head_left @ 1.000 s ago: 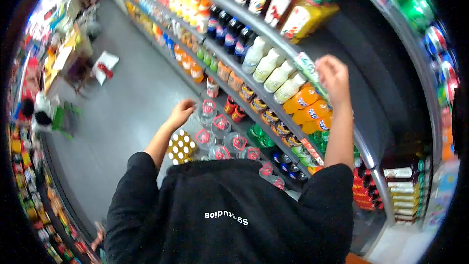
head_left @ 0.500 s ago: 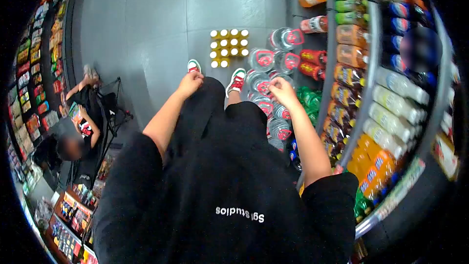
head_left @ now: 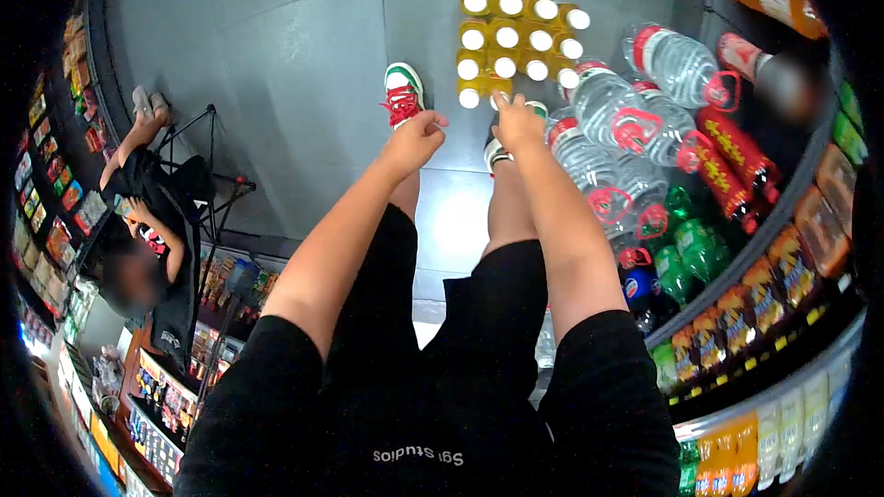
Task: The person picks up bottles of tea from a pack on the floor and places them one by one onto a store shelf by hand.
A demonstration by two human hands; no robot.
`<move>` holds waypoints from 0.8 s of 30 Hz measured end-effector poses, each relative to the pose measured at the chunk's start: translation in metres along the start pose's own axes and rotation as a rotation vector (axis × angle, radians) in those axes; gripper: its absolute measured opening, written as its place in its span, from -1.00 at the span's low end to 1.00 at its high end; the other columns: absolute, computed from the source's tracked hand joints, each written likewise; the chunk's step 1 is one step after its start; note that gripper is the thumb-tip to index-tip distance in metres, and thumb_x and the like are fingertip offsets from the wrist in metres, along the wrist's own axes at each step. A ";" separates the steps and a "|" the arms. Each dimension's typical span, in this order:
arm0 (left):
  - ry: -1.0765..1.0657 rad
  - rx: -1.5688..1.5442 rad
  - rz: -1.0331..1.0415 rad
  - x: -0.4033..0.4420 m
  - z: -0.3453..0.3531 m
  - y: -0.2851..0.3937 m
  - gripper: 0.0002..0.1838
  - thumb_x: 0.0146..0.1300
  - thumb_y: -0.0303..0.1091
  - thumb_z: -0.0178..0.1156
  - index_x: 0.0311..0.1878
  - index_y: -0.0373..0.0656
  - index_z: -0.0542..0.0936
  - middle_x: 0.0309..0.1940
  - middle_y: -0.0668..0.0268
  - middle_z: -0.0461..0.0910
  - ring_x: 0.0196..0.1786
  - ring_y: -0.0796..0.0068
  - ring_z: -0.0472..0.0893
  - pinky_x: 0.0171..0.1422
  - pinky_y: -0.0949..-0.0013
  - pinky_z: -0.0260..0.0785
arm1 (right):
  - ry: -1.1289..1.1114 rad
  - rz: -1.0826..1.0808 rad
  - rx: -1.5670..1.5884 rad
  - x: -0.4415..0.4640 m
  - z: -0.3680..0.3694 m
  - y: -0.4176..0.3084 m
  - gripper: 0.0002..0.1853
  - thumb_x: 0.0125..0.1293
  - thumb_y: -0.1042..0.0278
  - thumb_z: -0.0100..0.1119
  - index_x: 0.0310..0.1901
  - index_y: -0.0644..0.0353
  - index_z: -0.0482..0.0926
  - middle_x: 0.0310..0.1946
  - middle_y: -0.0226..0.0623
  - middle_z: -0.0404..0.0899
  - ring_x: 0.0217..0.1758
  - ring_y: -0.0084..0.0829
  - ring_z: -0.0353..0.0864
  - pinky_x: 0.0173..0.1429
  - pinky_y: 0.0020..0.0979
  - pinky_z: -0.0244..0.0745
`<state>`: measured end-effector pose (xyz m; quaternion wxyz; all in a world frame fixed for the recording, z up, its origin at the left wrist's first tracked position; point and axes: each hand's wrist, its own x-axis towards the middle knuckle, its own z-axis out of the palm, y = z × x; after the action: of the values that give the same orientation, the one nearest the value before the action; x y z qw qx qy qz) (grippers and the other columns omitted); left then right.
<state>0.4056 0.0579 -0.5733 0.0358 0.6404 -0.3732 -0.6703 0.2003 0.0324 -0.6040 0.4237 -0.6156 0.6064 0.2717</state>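
Note:
Several yellow bottles [head_left: 520, 41] with white caps stand upright in a close block on the floor ahead of my feet. Over the near corner of this block reaches my right hand [head_left: 520, 126], its fingers a little apart. Its fingertips overlap one white cap [head_left: 499, 98]; whether they touch it I cannot tell. My left hand [head_left: 416, 141] hovers in front of my left shoe [head_left: 403, 95], loosely bent, with thumb and fingers apart and nothing in it. Big clear water bottles [head_left: 599, 115] with pink-red handles stand just right of my right hand.
Red-labelled bottles [head_left: 727, 179] and green bottles [head_left: 695, 253] crowd the right side, before shelves of drinks [head_left: 783, 267]. On the left a person [head_left: 152, 212] sits in a folding chair [head_left: 212, 184], near racks of packaged snacks [head_left: 55, 193]. Grey floor [head_left: 276, 55] lies ahead.
My view has come lower and closer to the floor. Both hands have moved forward and down; the right one has gone from above the water bottles to the near edge of the yellow bottles.

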 end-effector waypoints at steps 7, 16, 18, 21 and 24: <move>-0.046 0.168 0.033 0.015 -0.044 0.022 -0.76 0.10 -0.45 0.08 -0.13 -0.22 0.48 -0.37 0.25 0.54 -0.30 0.39 0.56 -0.18 0.36 0.40 | 0.288 -0.001 -0.088 0.057 0.053 0.004 -0.77 0.15 0.36 -0.01 -0.12 0.02 0.45 -0.25 -0.14 0.51 -0.24 -0.14 0.57 -0.24 -0.21 0.53; -0.258 0.419 0.331 -0.056 -0.017 0.135 -0.54 0.00 -0.36 0.22 0.01 -0.24 0.43 -0.12 0.12 0.53 -0.10 0.30 0.53 0.03 0.32 0.37 | 0.340 0.001 0.678 -0.122 -0.107 0.035 -0.76 -0.11 0.25 0.22 -0.35 0.15 0.58 -0.50 -0.15 0.59 -0.39 -0.24 0.60 -0.28 -0.30 0.45; -0.415 0.374 0.523 -0.093 -0.005 0.177 -0.39 -0.09 -0.26 0.31 0.09 -0.23 0.40 -0.03 0.07 0.48 0.00 0.22 0.48 0.14 0.28 0.30 | 0.259 -0.175 1.088 -0.176 -0.135 0.053 -0.80 -0.09 0.36 0.21 -0.37 0.22 0.59 -0.53 -0.31 0.58 -0.45 -0.47 0.55 -0.33 -0.46 0.41; -0.611 0.266 0.576 -0.168 0.011 0.243 -0.22 -0.07 -0.22 0.36 0.21 -0.23 0.24 0.05 0.17 0.41 0.08 0.35 0.42 0.19 0.33 0.23 | 0.122 -0.284 1.311 -0.292 -0.225 0.050 -0.83 -0.08 0.46 0.19 -0.37 0.25 0.60 -0.50 -0.43 0.56 -0.44 -0.64 0.48 -0.37 -0.58 0.36; -0.763 0.199 0.490 -0.240 0.027 0.299 -0.22 -0.06 -0.14 0.34 0.18 -0.29 0.23 -0.05 0.13 0.46 0.01 0.37 0.46 0.13 0.37 0.28 | 0.134 -0.306 1.288 -0.383 -0.274 0.056 -0.82 -0.02 0.34 0.16 -0.38 0.22 0.59 -0.59 -0.48 0.50 -0.64 -0.70 0.35 -0.63 -0.63 0.18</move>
<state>0.2955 -0.0191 -0.2132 -0.0085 0.2415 -0.5626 -0.7906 0.0520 0.0021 -0.1548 0.7020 -0.3342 0.5782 -0.2472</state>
